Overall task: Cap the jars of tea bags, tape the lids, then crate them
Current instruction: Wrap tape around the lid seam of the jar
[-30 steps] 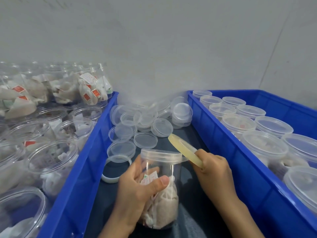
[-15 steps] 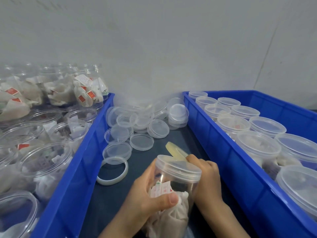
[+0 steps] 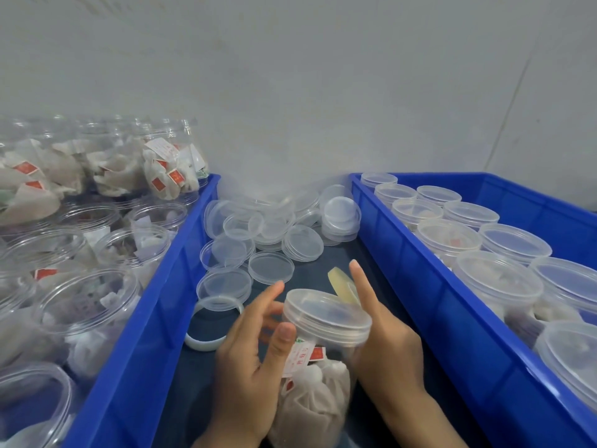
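A clear jar [image 3: 318,376] of tea bags sits tilted at the near middle of the dark desk [image 3: 326,270], between two blue crates, with its translucent lid [image 3: 326,316] on top. The tea bags inside are pale grey pouches with red and white tags pressed against the wall of the jar.

The left hand [image 3: 248,363] is on the jar's left side: the thumb lies against the jar just below the lid, and the other fingers [image 3: 269,294] reach out straight beside the lid's left rim, so the hand is relaxed around the jar, not clenched. The right hand [image 3: 384,347] cups the jar's right side under the lid, with the index finger pointing up and away. A roll of yellowish tape [image 3: 342,284] shows just behind the lid, next to that raised finger; whether the right hand's hidden fingers grasp it cannot be told.

A white ring [image 3: 206,337] lies flat on the desk to the left of the jar. Farther back a heap of loose clear lids [image 3: 271,231] covers the desk up to the wall.

The left crate [image 3: 155,305] holds open jars [image 3: 87,305] of tea bags, with more stacked at the far left. The right crate [image 3: 429,305] holds rows of capped jars [image 3: 497,282].
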The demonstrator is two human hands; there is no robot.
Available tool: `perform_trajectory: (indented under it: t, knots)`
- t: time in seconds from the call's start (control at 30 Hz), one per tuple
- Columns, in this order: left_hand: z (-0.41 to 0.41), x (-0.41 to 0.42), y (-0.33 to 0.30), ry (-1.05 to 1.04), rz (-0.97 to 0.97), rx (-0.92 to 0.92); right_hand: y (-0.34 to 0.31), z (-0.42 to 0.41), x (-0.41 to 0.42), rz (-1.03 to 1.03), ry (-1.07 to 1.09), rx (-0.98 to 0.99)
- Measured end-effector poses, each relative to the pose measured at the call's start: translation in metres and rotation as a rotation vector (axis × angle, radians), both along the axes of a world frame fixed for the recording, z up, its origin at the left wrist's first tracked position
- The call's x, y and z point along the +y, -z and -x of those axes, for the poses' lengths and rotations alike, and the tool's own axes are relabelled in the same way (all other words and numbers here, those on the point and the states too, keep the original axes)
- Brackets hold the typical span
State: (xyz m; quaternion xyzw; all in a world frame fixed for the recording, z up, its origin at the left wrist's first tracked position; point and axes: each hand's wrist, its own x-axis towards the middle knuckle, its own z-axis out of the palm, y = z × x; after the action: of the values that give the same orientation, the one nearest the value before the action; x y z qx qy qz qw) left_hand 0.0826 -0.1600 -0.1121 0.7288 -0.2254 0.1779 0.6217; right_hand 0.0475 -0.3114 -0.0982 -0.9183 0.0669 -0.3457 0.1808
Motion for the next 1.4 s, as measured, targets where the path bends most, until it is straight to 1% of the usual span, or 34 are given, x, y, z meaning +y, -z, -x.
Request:
perform_trajectory:
  t: [0.07, 0.13, 0.2, 0.27, 0.33, 0.43, 0.5, 0.53, 0.57, 0.6, 0.63, 0.7, 0.77, 0.83, 0.9, 0.97, 1.1, 1.2, 1.3, 1.4]
  knots:
    - [0.000, 0.001, -0.001, -0.038, -0.032, -0.067, 0.001, 0.001, -0.001, 0.038, 0.013, 0.028]
    - [0.001, 0.002, -0.004, -0.057, -0.076, -0.073, 0.000, 0.001, -0.002, 0.106, 0.055, 0.036]
    - [0.003, 0.002, -0.007, -0.019, -0.067, -0.027, -0.003, 0.000, 0.000, 0.155, 0.097, 0.024]
    - [0.005, 0.004, -0.014, 0.021, -0.089, 0.040, -0.004, 0.001, 0.002, 0.185, 0.083, 0.021]
    - [0.008, 0.006, -0.022, -0.010, -0.199, 0.086, -0.006, 0.003, 0.004, 0.157, -0.033, 0.047]
    - [0.013, 0.009, -0.038, -0.109, -0.396, 0.092, -0.011, 0.002, 0.000, 0.155, -0.204, 0.135]
    - [0.017, 0.011, -0.051, -0.163, -0.588, 0.078, -0.012, -0.001, -0.009, 0.179, -0.244, 0.191]
    - [0.017, 0.013, -0.057, -0.195, -0.707, 0.033, -0.015, -0.004, -0.012, 0.189, -0.262, 0.221]
    - [0.017, 0.015, -0.063, -0.219, -0.804, -0.009, -0.017, -0.007, -0.013, 0.175, -0.298, 0.232]
    - [0.016, 0.016, -0.069, -0.228, -0.852, -0.015, -0.019, -0.009, -0.012, 0.106, -0.352, 0.227]
    - [0.015, 0.018, -0.074, -0.223, -0.867, 0.005, -0.021, -0.011, -0.010, -0.006, -0.406, 0.224]
    - [0.013, 0.017, -0.080, -0.200, -0.882, 0.032, -0.023, -0.012, -0.010, -0.203, -0.445, 0.252]
    - [0.013, 0.016, -0.084, -0.183, -0.904, 0.035, -0.026, -0.013, -0.012, -0.306, -0.452, 0.331]
    - [0.014, 0.017, -0.085, -0.188, -0.936, 0.015, -0.030, -0.013, -0.018, -0.361, -0.486, 0.428]
    - [0.013, 0.019, -0.084, -0.182, -0.982, -0.006, -0.035, -0.011, -0.024, -0.348, -0.532, 0.533]
    - [0.011, 0.022, -0.083, -0.162, -1.003, 0.009, -0.040, -0.006, -0.029, -0.326, -0.569, 0.576]
    - [0.006, 0.026, -0.088, -0.106, -1.018, 0.055, -0.048, 0.004, -0.046, -0.362, -0.573, 0.516]
    - [0.004, 0.030, -0.092, -0.082, -1.031, 0.098, -0.048, 0.005, -0.052, -0.342, -0.557, 0.474]
    - [0.006, 0.028, -0.096, -0.117, -1.114, 0.045, -0.045, 0.002, -0.047, -0.283, -0.424, 0.390]
    - [0.009, 0.022, -0.095, -0.131, -1.209, -0.039, -0.042, -0.004, -0.037, -0.128, -0.274, 0.268]
